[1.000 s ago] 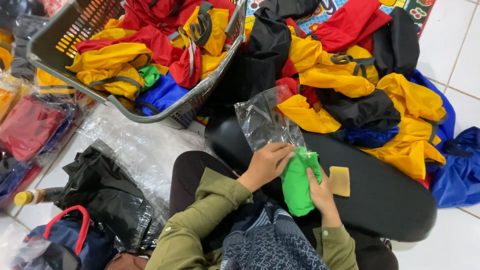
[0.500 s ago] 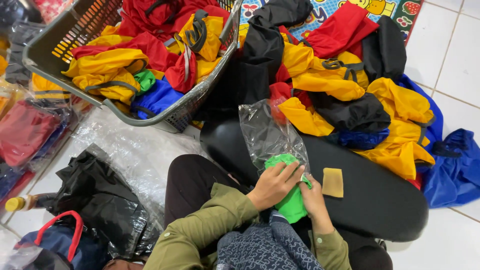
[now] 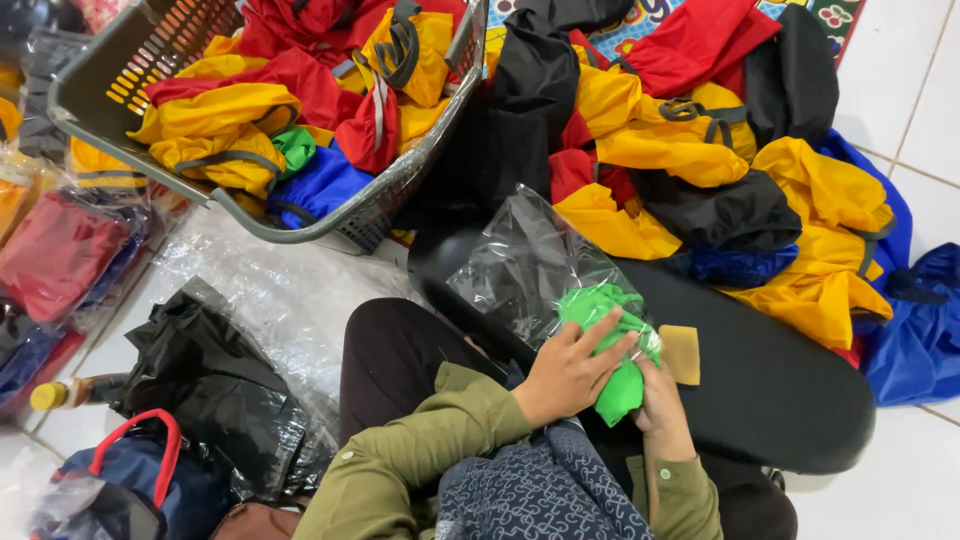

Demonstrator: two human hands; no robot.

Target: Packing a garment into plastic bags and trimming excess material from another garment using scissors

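Hands [image 3: 610,375] clutch green cloth [image 3: 612,345] in clear bag [image 3: 530,265] — over black board [image 3: 780,390], tiled floor [image 3: 900,80].

Both hands grip a folded bright green cloth item [image 3: 612,345], the left hand [image 3: 570,372] on top, the right hand [image 3: 660,395] beneath. It sits partly inside a clear crinkled plastic bag [image 3: 525,262] (mouth toward the hands), over a black oval board [image 3: 770,390].

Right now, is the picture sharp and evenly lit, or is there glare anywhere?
Head view: sharp, soft even light, faint shadows. Glare streaks the clear plastic bag that both hands push the green cloth into. The grey basket bows slightly toward the frame's edge.
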